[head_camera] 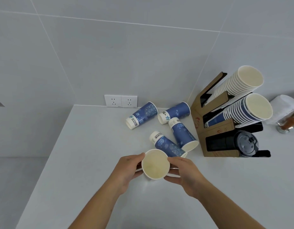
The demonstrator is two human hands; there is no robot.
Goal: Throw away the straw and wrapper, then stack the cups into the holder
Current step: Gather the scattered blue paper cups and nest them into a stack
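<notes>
Held cup (pixel 155 164): upright with its mouth toward the camera, in front of the holder (pixel 199 129) and off to its left, above the counter (pixel 93 162); it looks empty inside.
Left hand (pixel 128 169): wrapped round the cup's left wall, thumb up near the rim.
Right hand (pixel 184 172): cupped against the right wall, fingers curled under; both hands hold this one cup between them.
Loose cups: four blue printed ones lie on their sides between the held cup and the holder, the nearest (pixel 167 146) just behind the rim, two more (pixel 184 134) (pixel 175 112) close to the holder's left face, one (pixel 142 115) farther left by the wall sockets (pixel 121 101).
Holder: two slanted stacks already sit in it, white (pixel 239 83) above, blue (pixel 247 109) below.
Straw and wrapper: none in view.
Handling: paper cups are probably light and thin-walled, crushing easily near the open rim; better gripped gently at mid-wall or toward the stiffer base, then nested mouth-out onto the blue stack.
</notes>
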